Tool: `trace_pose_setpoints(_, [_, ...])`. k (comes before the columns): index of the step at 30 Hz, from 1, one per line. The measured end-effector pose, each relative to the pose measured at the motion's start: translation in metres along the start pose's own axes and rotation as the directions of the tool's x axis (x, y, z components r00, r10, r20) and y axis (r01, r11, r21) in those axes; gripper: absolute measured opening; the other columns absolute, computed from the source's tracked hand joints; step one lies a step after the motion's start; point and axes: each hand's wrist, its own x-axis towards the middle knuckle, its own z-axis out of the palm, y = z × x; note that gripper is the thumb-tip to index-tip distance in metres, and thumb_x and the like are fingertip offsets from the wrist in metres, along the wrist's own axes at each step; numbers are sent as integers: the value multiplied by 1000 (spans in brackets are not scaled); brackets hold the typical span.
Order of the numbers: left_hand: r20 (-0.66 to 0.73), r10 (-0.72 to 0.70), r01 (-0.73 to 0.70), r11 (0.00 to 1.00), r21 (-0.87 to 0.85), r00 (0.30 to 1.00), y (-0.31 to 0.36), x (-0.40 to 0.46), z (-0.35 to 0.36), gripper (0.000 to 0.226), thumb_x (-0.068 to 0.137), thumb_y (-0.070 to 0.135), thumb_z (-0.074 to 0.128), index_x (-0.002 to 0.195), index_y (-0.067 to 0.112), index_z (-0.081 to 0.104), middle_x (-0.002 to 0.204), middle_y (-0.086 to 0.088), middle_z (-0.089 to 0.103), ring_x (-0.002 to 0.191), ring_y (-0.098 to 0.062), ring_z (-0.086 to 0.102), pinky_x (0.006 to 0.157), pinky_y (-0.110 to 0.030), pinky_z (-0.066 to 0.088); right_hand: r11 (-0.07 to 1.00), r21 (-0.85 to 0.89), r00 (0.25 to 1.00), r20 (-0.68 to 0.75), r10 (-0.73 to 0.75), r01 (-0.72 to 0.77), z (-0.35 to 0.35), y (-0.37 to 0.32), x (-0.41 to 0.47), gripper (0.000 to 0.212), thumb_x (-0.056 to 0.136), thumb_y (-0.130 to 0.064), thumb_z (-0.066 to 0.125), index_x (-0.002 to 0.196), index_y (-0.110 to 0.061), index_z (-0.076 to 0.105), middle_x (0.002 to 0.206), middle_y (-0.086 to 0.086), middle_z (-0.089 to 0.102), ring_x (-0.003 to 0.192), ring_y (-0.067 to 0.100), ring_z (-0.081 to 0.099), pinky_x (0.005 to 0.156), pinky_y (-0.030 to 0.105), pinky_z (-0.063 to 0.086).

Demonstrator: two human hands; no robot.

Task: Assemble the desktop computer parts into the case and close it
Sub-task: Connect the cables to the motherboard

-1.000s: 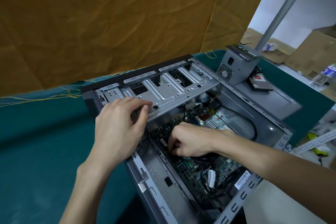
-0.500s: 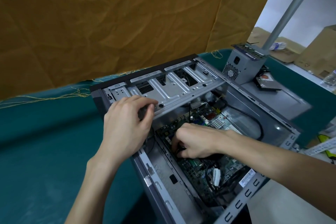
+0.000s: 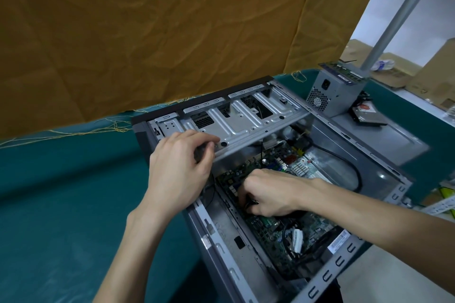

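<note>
Open computer case (image 3: 221, 251) lies on its side on the teal table cover (image 3: 61, 204), side panel off, motherboard (image 3: 270, 226) seated on the floor of the case. Right hand (image 3: 268, 194) reaches down inside, fingers curled over the board and pinching a small dark part; what the part is cannot be told. Left hand (image 3: 182, 172) rests on the near edge of the silver drive cage (image 3: 246, 120), fingers bent round a dark object at that edge. A black cable (image 3: 344, 162) loops along the case's far inner wall. Beyond the case, the grey power supply (image 3: 330, 93) stands upright on the detached side panel (image 3: 384, 138), a hard drive (image 3: 366, 115) just beside it. Ochre cloth backdrop (image 3: 147, 32) behind.
</note>
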Motion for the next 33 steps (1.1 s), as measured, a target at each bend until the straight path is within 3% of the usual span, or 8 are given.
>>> trace_pose_setpoints(10, [5, -4, 4, 1000, -7, 1000, 1, 1, 0, 22, 101, 34, 53, 107, 37, 74, 109, 23, 69, 105, -8, 60, 82, -30, 38, 998, -63, 1000, -1, -23, 23, -4, -5, -2, 11, 87, -23, 70, 88, -12, 68, 66, -3, 47, 73, 29, 61, 72, 39, 57])
trace_pose_setpoints(16, [15, -7, 7, 1000, -12, 1000, 2, 1, -1, 23, 101, 34, 52, 108, 37, 74, 110, 22, 69, 107, -9, 61, 86, -33, 43, 997, -71, 1000, 10, -8, 9, -3, -6, -4, 18, 90, -25, 71, 91, -8, 67, 79, 7, 62, 77, 31, 65, 72, 42, 57])
trace_pose_setpoints(19, [11, -7, 7, 1000, -16, 1000, 2, 1, -1, 23, 101, 33, 53, 108, 36, 74, 110, 22, 70, 107, -10, 61, 86, -33, 43, 998, -68, 1000, 4, -1, 1, -4, -5, -5, 21, 89, -24, 73, 81, -8, 62, 66, 0, 51, 67, 28, 61, 68, 42, 57])
trace_pose_setpoints(28, [8, -4, 4, 1000, -18, 1000, 1, 0, -1, 23, 101, 33, 52, 108, 37, 74, 110, 23, 69, 106, -9, 60, 85, -33, 44, 997, -63, 999, 13, -32, 33, -2, -3, -2, 19, 90, -26, 73, 98, -9, 72, 68, -3, 51, 83, 31, 68, 78, 43, 58])
trace_pose_setpoints(31, [7, -2, 2, 1000, -21, 1000, 1, 1, -1, 23, 101, 33, 52, 108, 36, 74, 110, 23, 69, 106, -8, 60, 87, -35, 46, 996, -82, 999, 5, -39, 39, 0, -4, -3, 20, 91, -27, 72, 96, -8, 71, 76, 3, 56, 85, 33, 67, 79, 44, 57])
trace_pose_setpoints(33, [8, 2, -2, 1000, -19, 1000, 2, 1, 0, 23, 101, 32, 53, 108, 36, 74, 110, 23, 69, 106, -8, 60, 87, -34, 46, 996, -80, 999, 0, -43, 43, 0, -3, -4, 18, 91, -25, 71, 93, -8, 69, 70, -1, 51, 80, 32, 66, 76, 44, 57])
